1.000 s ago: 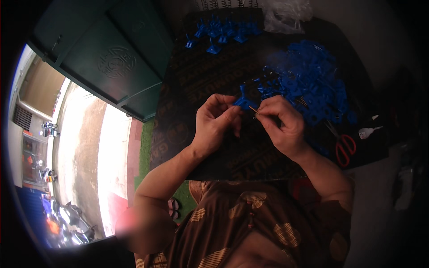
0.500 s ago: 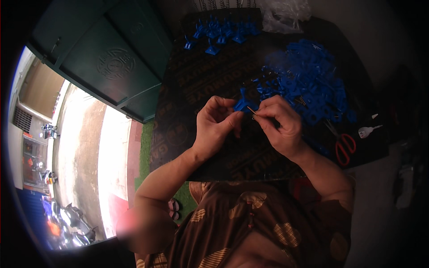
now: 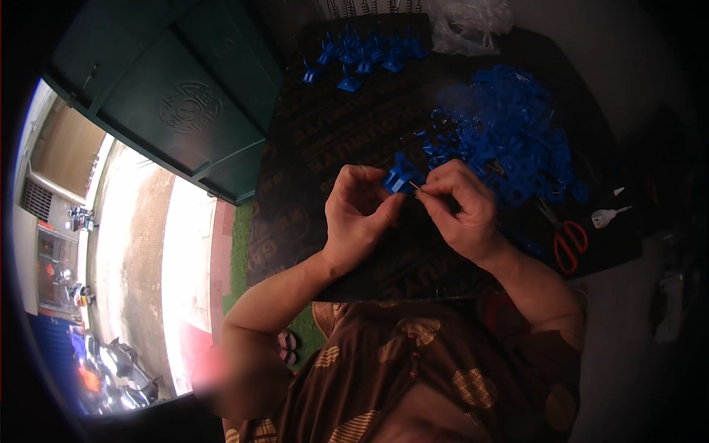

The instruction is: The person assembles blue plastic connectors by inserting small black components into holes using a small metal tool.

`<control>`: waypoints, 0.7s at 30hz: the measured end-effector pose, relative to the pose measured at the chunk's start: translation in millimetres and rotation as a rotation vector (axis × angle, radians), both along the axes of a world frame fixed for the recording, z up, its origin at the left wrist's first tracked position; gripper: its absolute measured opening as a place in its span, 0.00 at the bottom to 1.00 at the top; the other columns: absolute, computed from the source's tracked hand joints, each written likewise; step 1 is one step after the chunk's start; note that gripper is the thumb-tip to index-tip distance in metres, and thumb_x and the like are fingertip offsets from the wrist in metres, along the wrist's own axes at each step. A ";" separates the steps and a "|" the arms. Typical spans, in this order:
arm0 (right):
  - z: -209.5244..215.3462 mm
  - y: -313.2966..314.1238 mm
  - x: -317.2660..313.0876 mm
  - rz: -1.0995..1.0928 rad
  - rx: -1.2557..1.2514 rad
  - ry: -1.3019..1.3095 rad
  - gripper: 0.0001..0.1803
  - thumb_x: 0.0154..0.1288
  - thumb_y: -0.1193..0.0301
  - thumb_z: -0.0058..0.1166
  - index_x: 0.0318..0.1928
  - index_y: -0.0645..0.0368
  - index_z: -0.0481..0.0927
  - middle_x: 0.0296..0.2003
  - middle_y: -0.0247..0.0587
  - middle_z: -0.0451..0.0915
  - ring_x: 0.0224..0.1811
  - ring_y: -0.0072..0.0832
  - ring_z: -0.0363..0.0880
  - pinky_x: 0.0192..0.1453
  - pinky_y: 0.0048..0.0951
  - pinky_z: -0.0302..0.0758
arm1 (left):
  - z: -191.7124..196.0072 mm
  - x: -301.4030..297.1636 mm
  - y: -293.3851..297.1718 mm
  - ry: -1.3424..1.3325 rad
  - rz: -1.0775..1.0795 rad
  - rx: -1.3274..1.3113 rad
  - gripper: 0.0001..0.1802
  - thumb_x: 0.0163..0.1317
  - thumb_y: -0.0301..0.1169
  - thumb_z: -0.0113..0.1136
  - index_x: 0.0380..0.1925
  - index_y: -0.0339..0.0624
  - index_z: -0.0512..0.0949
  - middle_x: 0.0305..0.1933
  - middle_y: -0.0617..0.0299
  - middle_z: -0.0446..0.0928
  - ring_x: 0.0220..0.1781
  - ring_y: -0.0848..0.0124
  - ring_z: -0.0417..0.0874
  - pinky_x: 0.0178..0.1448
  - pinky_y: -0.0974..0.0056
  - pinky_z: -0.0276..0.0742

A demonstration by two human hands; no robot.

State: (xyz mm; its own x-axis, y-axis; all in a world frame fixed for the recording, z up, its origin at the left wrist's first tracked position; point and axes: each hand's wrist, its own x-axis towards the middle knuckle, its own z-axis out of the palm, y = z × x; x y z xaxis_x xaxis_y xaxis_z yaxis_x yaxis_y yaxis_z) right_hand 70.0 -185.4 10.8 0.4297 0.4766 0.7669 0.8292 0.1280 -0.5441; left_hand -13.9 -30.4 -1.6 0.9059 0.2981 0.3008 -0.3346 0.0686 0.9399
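Note:
Between thumb and fingers, my left hand (image 3: 360,209) grips a small blue plastic part (image 3: 399,178) with a square, slotted base. Its slotted side is tilted toward me. My right hand (image 3: 464,208) pinches a thin brass-coloured metal pin (image 3: 415,185), whose tip meets the right side of the blue part. Whether the tip sits inside a hole, I cannot tell. Both hands are just above the near half of the dark tabletop (image 3: 310,192).
A large pile of loose blue parts (image 3: 509,133) with some metal pins lies at right. Similar blue pieces (image 3: 365,55) stand at the back, beside a clear plastic bag (image 3: 473,26). Red-handled scissors (image 3: 570,247) and a small white bottle (image 3: 607,217) lie at the right edge.
The blue part has been turned in my left hand, so its slotted base now faces me more. The pin stays in my right fingers against it.

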 end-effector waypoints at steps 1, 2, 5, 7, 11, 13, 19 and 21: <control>-1.0 0.6 0.9 -0.001 0.003 -0.028 0.09 0.53 0.86 0.58 0.31 0.64 0.73 0.30 0.40 0.74 0.29 0.26 0.76 0.27 0.22 0.72 | -0.5 0.8 -1.2 -0.021 0.015 -0.034 0.18 0.56 0.17 0.62 0.43 0.35 0.66 0.27 0.64 0.74 0.24 0.80 0.76 0.28 0.76 0.74; -2.0 1.2 2.0 -0.001 0.003 -0.028 0.09 0.53 0.86 0.58 0.31 0.64 0.73 0.30 0.40 0.74 0.29 0.26 0.76 0.27 0.22 0.72 | 0.1 0.3 -1.4 -0.021 0.015 -0.034 0.18 0.56 0.17 0.62 0.43 0.35 0.66 0.27 0.64 0.74 0.24 0.80 0.76 0.28 0.76 0.74; -3.1 1.3 3.2 -0.019 0.019 -0.067 0.08 0.54 0.86 0.57 0.32 0.64 0.73 0.30 0.40 0.74 0.29 0.26 0.76 0.26 0.21 0.72 | 2.3 -0.9 -0.4 -0.013 -0.009 0.003 0.16 0.58 0.18 0.61 0.43 0.35 0.65 0.27 0.64 0.73 0.24 0.80 0.76 0.28 0.76 0.74; -3.6 1.4 1.3 -0.029 -0.015 0.012 0.08 0.55 0.86 0.57 0.32 0.64 0.73 0.29 0.39 0.75 0.28 0.24 0.76 0.26 0.21 0.71 | 0.4 -1.4 4.0 0.035 -0.088 -0.113 0.14 0.60 0.20 0.59 0.43 0.35 0.65 0.28 0.63 0.73 0.24 0.79 0.76 0.27 0.75 0.73; -2.6 1.8 1.2 -0.032 -0.018 0.014 0.07 0.56 0.85 0.56 0.32 0.63 0.73 0.29 0.38 0.74 0.27 0.22 0.75 0.26 0.20 0.71 | -1.7 0.7 5.5 0.049 -0.076 -0.072 0.12 0.63 0.22 0.57 0.44 0.35 0.66 0.27 0.64 0.73 0.23 0.79 0.76 0.26 0.75 0.74; -5.8 2.8 2.2 -0.021 -0.021 0.023 0.07 0.56 0.85 0.57 0.33 0.63 0.73 0.30 0.37 0.75 0.26 0.21 0.74 0.25 0.19 0.70 | 1.4 3.3 1.8 0.052 -0.045 -0.171 0.12 0.64 0.23 0.56 0.45 0.34 0.67 0.26 0.64 0.75 0.22 0.78 0.76 0.25 0.74 0.74; -9.4 2.7 5.2 -0.002 -0.038 0.137 0.06 0.57 0.83 0.57 0.33 0.62 0.75 0.29 0.35 0.75 0.27 0.19 0.74 0.26 0.18 0.69 | -5.4 3.2 8.4 0.053 -0.117 -0.123 0.07 0.64 0.24 0.55 0.42 0.35 0.71 0.31 0.61 0.77 0.23 0.77 0.78 0.24 0.73 0.75; -10.6 3.4 5.8 -0.013 -0.043 0.173 0.05 0.58 0.82 0.57 0.33 0.62 0.76 0.28 0.34 0.75 0.27 0.18 0.74 0.27 0.18 0.69 | -5.2 3.4 7.5 0.052 -0.103 -0.107 0.07 0.64 0.24 0.55 0.41 0.36 0.71 0.31 0.61 0.77 0.23 0.77 0.78 0.24 0.74 0.75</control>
